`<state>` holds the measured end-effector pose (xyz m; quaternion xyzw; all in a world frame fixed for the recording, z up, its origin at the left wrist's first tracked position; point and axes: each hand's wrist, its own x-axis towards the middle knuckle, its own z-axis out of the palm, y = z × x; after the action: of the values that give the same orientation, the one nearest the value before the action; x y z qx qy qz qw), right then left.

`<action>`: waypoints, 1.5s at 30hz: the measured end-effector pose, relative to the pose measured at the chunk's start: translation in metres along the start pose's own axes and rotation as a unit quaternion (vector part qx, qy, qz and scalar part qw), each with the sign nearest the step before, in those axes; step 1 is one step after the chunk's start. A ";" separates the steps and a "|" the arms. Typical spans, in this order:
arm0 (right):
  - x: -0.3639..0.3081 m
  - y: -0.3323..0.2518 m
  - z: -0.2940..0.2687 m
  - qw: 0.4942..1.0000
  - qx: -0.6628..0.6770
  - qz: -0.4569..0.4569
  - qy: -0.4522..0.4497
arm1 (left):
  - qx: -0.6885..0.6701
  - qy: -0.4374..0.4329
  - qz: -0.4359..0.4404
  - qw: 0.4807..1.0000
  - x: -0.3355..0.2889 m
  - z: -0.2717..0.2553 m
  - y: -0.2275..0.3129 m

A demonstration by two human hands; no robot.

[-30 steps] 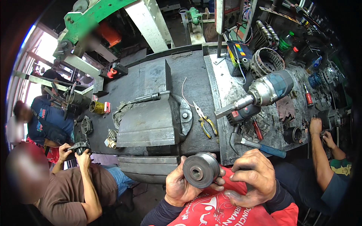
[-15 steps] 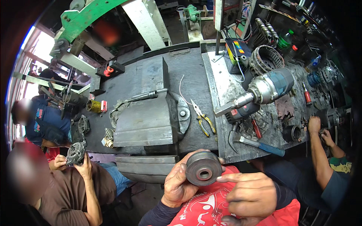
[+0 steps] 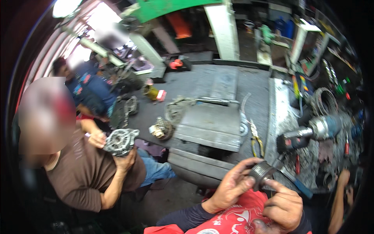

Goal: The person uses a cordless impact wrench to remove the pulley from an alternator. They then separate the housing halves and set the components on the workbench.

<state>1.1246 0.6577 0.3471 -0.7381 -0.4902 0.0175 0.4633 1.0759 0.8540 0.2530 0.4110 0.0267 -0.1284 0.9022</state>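
Note:
A dark ribbed pulley [image 3: 260, 171] is held up in front of my red shirt, with the fingers and thumb of my left hand [image 3: 230, 187] wrapped around its rim. From the right, the index finger of my right hand [image 3: 286, 206] reaches out to the pulley's centre; its tip appears to touch the hub. The other fingers of that hand are curled, and they hold nothing that I can see. Just beyond the pulley is the big grey metal vise [image 3: 208, 124], and yellow-handled pliers [image 3: 256, 145] lie beside it on the bench.
On the left, a co-worker in a brown shirt [image 3: 83, 171] holds an alternator housing [image 3: 120, 141]. A blue-handled hammer [image 3: 298, 183] and an impact wrench [image 3: 325, 126] lie on the right of the bench. Another person's forearm [image 3: 338, 206] shows at the far right.
The view has swung left, so the bench sits farther right. The pulley has turned more edge-on, and my right index finger has come from beside its rim to its centre.

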 end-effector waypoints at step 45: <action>0.093 0.023 0.085 0.761 0.613 0.174 0.127 | 0.165 0.094 0.305 0.933 -0.035 -0.060 0.085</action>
<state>1.1485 0.7811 0.3224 -0.3649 -0.1753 0.3005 0.8636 1.0675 0.9593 0.2814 0.5529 -0.0370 0.1896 0.8106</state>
